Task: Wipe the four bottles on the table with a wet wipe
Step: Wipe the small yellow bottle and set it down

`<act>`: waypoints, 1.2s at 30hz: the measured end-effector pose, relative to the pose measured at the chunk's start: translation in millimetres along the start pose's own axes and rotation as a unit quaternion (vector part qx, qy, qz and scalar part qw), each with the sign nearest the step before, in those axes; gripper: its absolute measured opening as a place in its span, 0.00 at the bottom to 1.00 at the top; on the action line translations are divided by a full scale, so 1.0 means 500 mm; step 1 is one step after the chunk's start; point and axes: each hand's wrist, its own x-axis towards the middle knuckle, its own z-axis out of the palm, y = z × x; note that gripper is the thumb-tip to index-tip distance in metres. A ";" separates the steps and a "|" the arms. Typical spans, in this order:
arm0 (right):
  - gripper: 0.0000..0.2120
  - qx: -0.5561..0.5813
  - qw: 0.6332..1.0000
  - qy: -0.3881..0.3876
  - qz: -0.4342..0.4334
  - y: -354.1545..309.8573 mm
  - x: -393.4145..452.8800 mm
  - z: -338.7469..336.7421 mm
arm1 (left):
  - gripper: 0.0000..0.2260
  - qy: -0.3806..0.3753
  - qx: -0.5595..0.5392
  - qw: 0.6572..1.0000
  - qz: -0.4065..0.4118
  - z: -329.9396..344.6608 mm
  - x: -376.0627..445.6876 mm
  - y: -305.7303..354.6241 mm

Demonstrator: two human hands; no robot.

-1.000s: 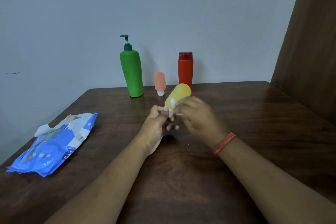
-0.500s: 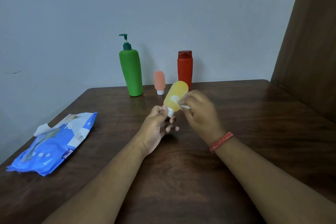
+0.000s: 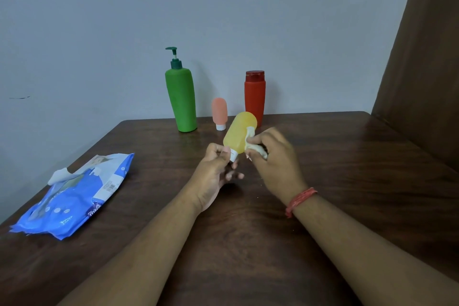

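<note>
My left hand (image 3: 215,173) pinches the white cap end of a small yellow bottle (image 3: 238,131), holding it tilted above the table with its rounded end up and away. My right hand (image 3: 274,156) presses a crumpled white wet wipe (image 3: 253,143) against the bottle's right side. At the back of the table stand a tall green pump bottle (image 3: 181,99), a small pink bottle (image 3: 219,113) on its white cap, and a red bottle (image 3: 254,97) partly behind the yellow one.
A blue wet-wipe pack (image 3: 74,196) lies at the left edge of the dark wooden table (image 3: 347,156), a wipe poking from its opening. A grey wall runs behind; a brown panel (image 3: 422,69) rises at the right.
The yellow bottle has stayed tilted in my left hand. My right hand with the wipe has slid from the cap end up along the bottle's right side.
</note>
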 end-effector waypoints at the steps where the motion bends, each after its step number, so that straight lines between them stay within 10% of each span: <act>1: 0.04 0.006 1.000 0.015 0.006 0.000 0.003 -0.003 | 0.06 -0.008 0.011 1.000 0.002 0.002 0.001 -0.001; 8: 0.07 0.016 0.989 0.140 0.051 0.026 0.036 -0.060 | 0.06 -0.087 0.167 0.981 0.041 0.012 0.002 -0.011; 16: 0.12 -0.164 0.969 0.048 -0.180 0.029 0.043 -0.053 | 0.05 -0.062 0.298 0.952 0.034 0.003 0.003 -0.013; 26: 0.13 -0.139 0.938 -0.188 -0.257 -0.006 0.031 -0.047 | 0.04 -0.023 0.210 0.977 0.037 0.005 0.004 -0.013; 33: 0.15 -0.141 0.972 0.021 -0.187 0.027 0.038 -0.066 | 0.06 -0.028 0.116 0.992 0.033 0.007 0.003 -0.010; 36: 0.19 -0.096 0.977 -0.026 -0.187 0.003 0.022 -0.048 | 0.07 -0.012 0.085 0.996 0.037 0.006 0.002 -0.009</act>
